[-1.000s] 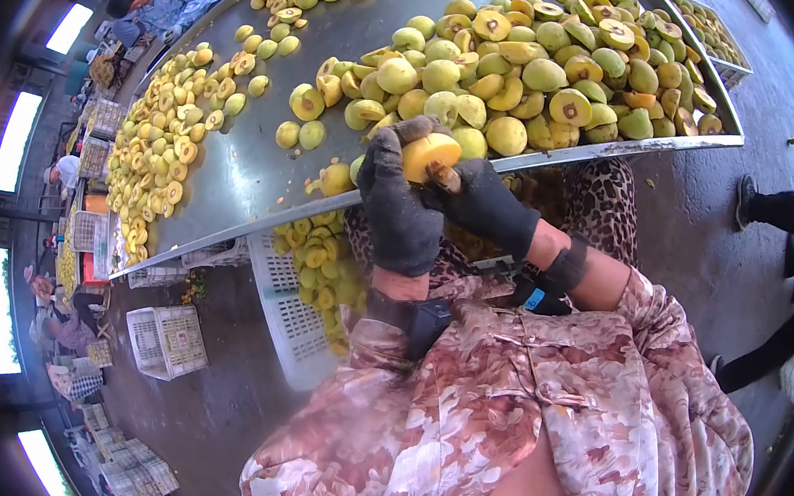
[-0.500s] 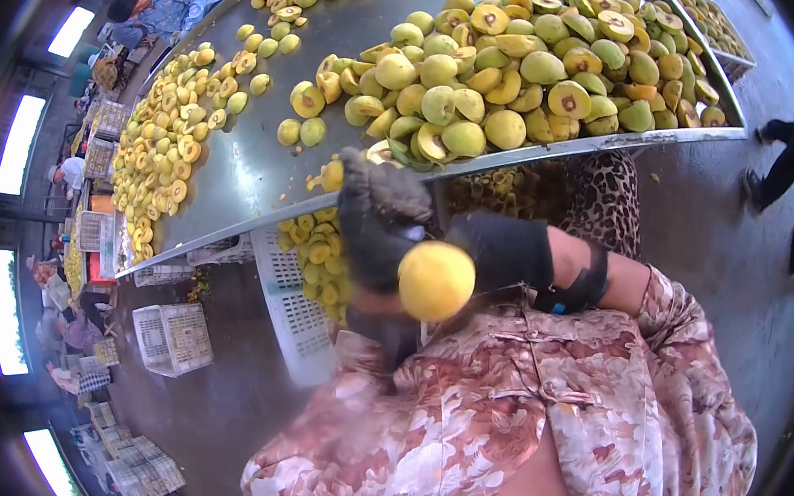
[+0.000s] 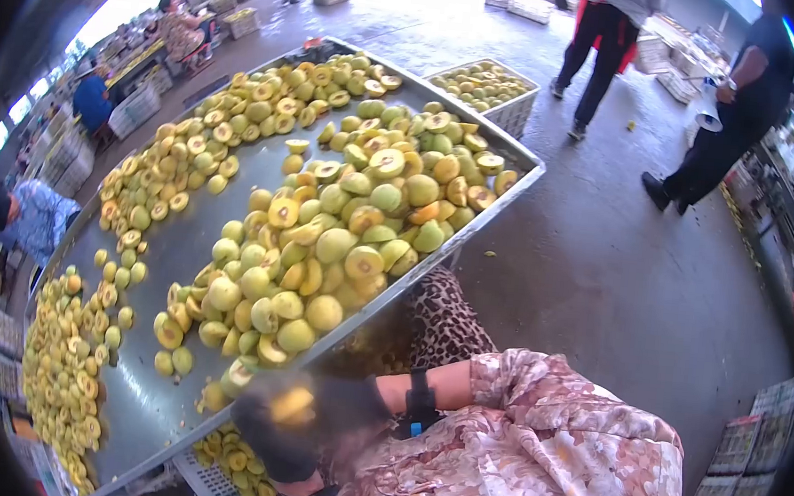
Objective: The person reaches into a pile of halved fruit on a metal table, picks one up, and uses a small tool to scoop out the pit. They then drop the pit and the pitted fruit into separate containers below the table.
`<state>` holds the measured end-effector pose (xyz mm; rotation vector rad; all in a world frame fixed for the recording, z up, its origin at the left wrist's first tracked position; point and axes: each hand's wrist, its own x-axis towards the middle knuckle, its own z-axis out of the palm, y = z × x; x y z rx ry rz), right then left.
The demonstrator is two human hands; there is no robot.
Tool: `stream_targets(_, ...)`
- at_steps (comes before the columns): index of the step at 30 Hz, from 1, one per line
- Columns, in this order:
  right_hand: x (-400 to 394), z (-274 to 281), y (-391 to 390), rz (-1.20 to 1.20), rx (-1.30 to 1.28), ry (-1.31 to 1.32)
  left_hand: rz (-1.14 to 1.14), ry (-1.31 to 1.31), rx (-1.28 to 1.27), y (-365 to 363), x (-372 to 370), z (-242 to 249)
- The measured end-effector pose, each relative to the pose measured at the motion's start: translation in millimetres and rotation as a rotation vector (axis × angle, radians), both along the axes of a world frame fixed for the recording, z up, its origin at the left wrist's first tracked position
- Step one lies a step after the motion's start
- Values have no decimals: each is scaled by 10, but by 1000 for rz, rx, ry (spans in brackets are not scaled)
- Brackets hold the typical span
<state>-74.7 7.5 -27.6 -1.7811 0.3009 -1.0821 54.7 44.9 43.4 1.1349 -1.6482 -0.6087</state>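
Note:
Dark gloves cover both of my hands, which meet at the near edge of a metal table point(image 3: 147, 458). My left hand point(image 3: 266, 433) is lower and further left; my right hand point(image 3: 345, 409) comes in from the right beside it. A yellow fruit piece point(image 3: 292, 406) shows between the gloves, blurred, and which hand bears it cannot be made out. Motion smears the fingers of both hands. Just beyond them lies a large heap of green-yellow cut fruit point(image 3: 331, 242). Below the table edge, a white crate point(image 3: 206, 486) with fruit pieces is partly hidden by my left hand.
More fruit halves point(image 3: 60, 370) lie along the table's far left side. A crate of fruit point(image 3: 513, 112) stands past the far corner. Two people point(image 3: 607, 59) point(image 3: 740, 108) stand on the wet floor at upper right; a person in blue point(image 3: 36, 221) sits at left.
The view has swung to the right and upward, showing more floor and people. The gloves now appear lower and further left; the round yellow fruit seen before in front of them is no longer visible there.

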Motion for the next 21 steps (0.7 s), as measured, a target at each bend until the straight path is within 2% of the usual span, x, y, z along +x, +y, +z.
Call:
stream_targets(2,-122,184,45,-111,118,34,-67,617,274,-47,37,-36)
stream_targets(3,-163,217,42,-112,64,157,-47,939,362,-67,57,-54)
stream_targets(4,-210,242,45,-109,13,282,44,931,307,-36,74,-8)
stream_targets(7,-418,-397,-86,-237,-255,461,418,843,226,38,603,46)
stream_targets(8,-476,-776,-164,-285,-176,538,526,689,218,-106,1085,-249)
stream_targets(10,-531,-992,-168,-363,-40,689,660,71,111,-276,2251,-1084)
stream_targets(11,-522,-998,-197,-404,12,759,657,-142,55,-372,2383,-1155)
stream_targets(12,-582,-1011,-218,-437,67,851,650,-385,-115,-426,2405,-1346)
stream_targets(13,-590,-772,-174,-407,154,846,502,-316,-76,-567,1921,-1073)
stream_targets(14,-577,-226,-115,-391,243,838,359,-242,-26,-711,1390,-754)
stream_targets(15,-600,208,-48,-390,323,834,232,-166,-37,-980,1113,-843)
stream_targets(16,-589,411,108,-553,360,686,180,-426,-100,-1251,867,-854)
stream_targets(17,-521,538,291,-705,388,528,27,-329,-84,-1437,509,-880)
stream_targets(18,-522,365,300,-706,383,469,110,-745,-164,-1481,195,-805)
stream_targets(19,-519,192,311,-705,377,410,238,-876,-209,-1526,47,-847)
stream_targets(20,-700,-421,51,-562,344,451,159,-821,-263,-1789,168,-1093)
stream_targets(21,-767,-770,-38,-407,323,486,82,-776,-301,-1960,375,-1310)
